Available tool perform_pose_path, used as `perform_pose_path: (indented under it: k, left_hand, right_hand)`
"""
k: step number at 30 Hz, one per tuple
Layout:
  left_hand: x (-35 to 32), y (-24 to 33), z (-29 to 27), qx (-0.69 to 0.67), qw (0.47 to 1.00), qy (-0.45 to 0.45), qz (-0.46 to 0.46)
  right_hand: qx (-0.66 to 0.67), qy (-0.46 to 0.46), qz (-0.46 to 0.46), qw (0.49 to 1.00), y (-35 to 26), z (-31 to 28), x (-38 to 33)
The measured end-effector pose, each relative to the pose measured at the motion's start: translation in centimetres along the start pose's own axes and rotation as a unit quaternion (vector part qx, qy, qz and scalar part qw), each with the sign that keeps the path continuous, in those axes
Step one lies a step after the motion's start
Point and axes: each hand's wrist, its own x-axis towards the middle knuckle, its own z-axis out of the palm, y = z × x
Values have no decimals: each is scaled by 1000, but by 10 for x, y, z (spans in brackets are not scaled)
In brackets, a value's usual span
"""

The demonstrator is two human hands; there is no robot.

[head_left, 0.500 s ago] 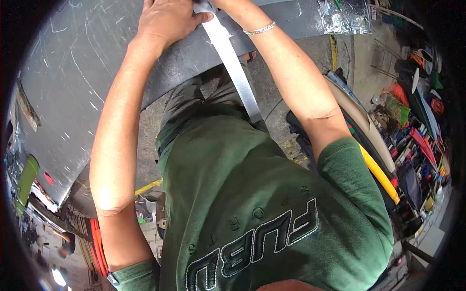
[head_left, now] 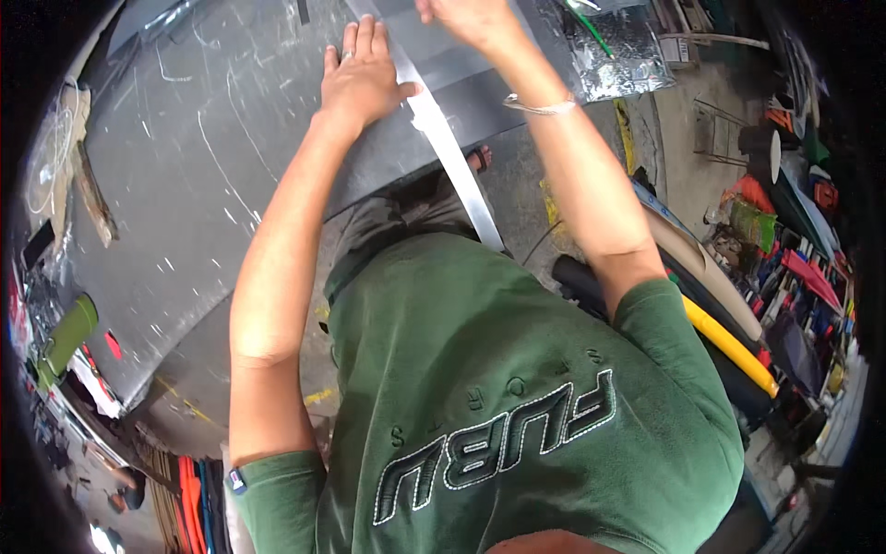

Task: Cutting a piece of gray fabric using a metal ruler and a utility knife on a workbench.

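The long metal ruler (head_left: 452, 157) runs from near the person's belly out across the big grey sheet (head_left: 212, 185). It is best kept flat and not slipping. The left hand (head_left: 362, 78) lies spread flat, thumb touching the ruler. Farther off, the right hand (head_left: 466, 18) rests by the ruler; its grip I cannot tell.

a bare concrete floor (head_left: 688, 120) in daylight; cluttered shelves (head_left: 798, 277) stand at the right, rolled material (head_left: 729, 346) lying beside them.
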Motion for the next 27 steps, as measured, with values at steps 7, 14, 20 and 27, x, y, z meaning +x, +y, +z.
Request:
perform_pose_path:
  k: [7, 14, 20, 27]
  left_hand:
    - [-6, -12, 6, -32, 998, 31, 40]
    - [-12, 15, -20, 60, 992, 66, 84]
    - [64, 49, -33, -103, 987, 82, 88]
    - [152, 93, -28, -74, 987, 94, 107]
  right_hand:
    - [-131, -54, 107, 984, -67, -112, -57]
    - [492, 279, 230, 792, -8, -115, -237]
    - [376, 106, 326, 861, 3, -96, -289]
    - [-252, 73, 282, 923, -3, -84, -285]
